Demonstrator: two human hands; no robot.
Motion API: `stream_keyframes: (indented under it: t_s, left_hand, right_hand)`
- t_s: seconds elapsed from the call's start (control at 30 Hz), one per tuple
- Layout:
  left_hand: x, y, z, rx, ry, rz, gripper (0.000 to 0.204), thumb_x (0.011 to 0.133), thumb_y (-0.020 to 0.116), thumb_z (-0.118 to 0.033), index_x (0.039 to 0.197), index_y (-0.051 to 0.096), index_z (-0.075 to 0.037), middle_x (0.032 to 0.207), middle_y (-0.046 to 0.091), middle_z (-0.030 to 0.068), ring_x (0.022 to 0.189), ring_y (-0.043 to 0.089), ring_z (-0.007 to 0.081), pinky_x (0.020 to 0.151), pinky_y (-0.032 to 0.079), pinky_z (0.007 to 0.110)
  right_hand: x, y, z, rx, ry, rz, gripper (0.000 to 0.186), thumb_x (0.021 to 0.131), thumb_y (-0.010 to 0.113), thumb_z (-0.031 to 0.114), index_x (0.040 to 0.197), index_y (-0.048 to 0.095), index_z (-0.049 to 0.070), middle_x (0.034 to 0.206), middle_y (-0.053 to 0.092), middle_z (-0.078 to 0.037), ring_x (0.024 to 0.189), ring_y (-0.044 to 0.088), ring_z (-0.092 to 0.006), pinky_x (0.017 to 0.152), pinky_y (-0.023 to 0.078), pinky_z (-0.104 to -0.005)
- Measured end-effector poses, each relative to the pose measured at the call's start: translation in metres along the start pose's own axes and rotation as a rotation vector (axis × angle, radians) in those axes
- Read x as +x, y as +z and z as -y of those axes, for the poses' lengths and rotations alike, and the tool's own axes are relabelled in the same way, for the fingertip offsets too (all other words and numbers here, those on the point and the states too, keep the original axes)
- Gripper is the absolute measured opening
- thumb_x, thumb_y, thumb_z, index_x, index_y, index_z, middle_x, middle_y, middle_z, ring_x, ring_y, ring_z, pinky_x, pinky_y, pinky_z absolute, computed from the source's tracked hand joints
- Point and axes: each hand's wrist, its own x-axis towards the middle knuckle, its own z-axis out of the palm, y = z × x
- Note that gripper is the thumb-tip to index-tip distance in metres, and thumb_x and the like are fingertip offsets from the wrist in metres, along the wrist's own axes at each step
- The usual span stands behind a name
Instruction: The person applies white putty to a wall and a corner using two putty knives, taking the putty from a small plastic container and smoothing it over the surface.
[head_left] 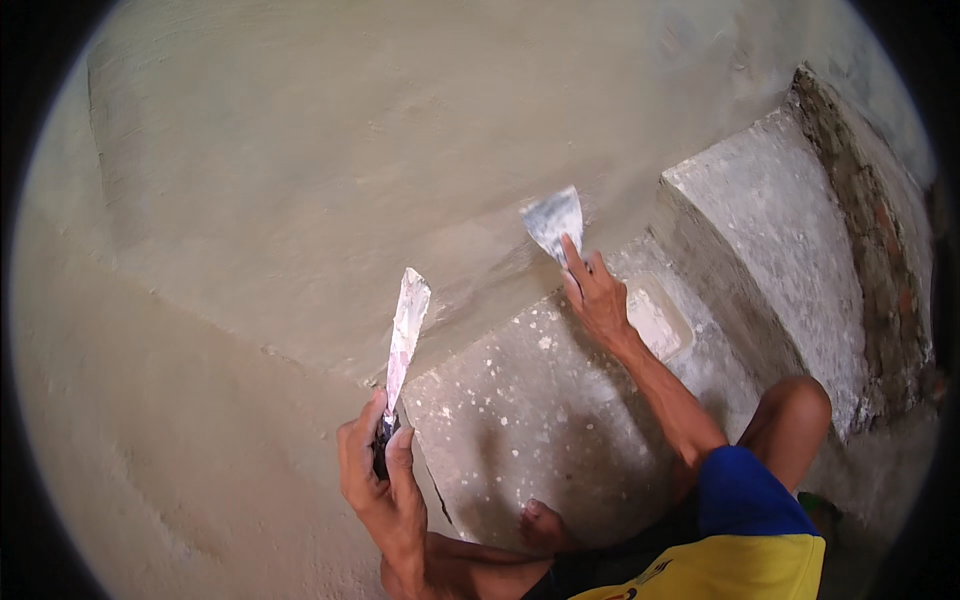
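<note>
2 hands (383, 480) (598, 300) grip scrapers (406, 330) (546, 230), the right blade (560, 212) apparently touching the wall (300, 150).

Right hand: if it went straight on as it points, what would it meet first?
Probably the grey wall, scraper leading; depth is unclear, so I cannot tell whether they touch.
</note>
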Motion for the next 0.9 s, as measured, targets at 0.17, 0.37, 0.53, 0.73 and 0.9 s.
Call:
stream_keyframes:
  t_s: [0.17,0.37,0.53,0.73,0.9]
  left_hand:
    - [0.001,-0.001,0.007,0.036,0.058,0.008,0.033,0.095,0.06,0.0,0.127,0.061,0.002,0.101,0.056,0.0039,0.085,0.05,0.0091,0.074,0.043,0.02]
    - [0.001,-0.001,0.005,0.029,0.031,0.005,0.033,0.094,0.059,0.001,0.127,0.062,0.001,0.099,0.054,0.0037,0.083,0.049,0.0087,0.071,0.042,0.02]
    - [0.004,-0.003,0.003,0.045,0.025,0.015,0.033,0.094,0.059,0.002,0.127,0.061,0.002,0.099,0.054,0.0034,0.083,0.049,0.0087,0.071,0.042,0.02]
    - [0.001,-0.001,0.003,-0.011,-0.007,0.014,0.033,0.095,0.058,0.002,0.127,0.061,0.002,0.101,0.055,0.0035,0.085,0.05,0.0086,0.074,0.043,0.021]
    - [0.002,-0.002,0.004,0.012,0.035,0.016,0.033,0.095,0.059,0.002,0.128,0.061,0.002,0.103,0.055,0.0037,0.086,0.051,0.0083,0.075,0.044,0.02]
  right_hand:
    - [0.032,0.034,-0.009,-0.069,-0.143,-0.13,0.081,0.086,0.073,0.013,0.155,0.033,0.029,0.096,0.052,-0.011,0.081,0.062,-0.0317,0.06,0.053,-0.0434]
    - [0.023,0.062,-0.027,-0.071,-0.08,-0.061,0.084,0.088,0.071,0.016,0.157,0.025,0.032,0.101,0.052,-0.012,0.086,0.061,-0.0329,0.061,0.054,-0.0445]
    - [-0.031,0.047,-0.024,-0.035,0.043,0.113,0.077,0.091,0.068,0.017,0.156,0.028,0.027,0.099,0.052,-0.014,0.083,0.061,-0.034,0.063,0.054,-0.0472]
    - [0.029,-0.016,-0.004,0.313,0.302,-0.162,0.062,0.094,0.061,0.017,0.151,0.039,0.007,0.089,0.059,-0.019,0.08,0.063,-0.0355,0.078,0.051,-0.0428]
    - [0.053,0.001,-0.012,0.337,0.308,-0.18,0.064,0.094,0.061,0.018,0.152,0.038,0.006,0.087,0.059,-0.022,0.082,0.062,-0.0348,0.075,0.05,-0.0428]
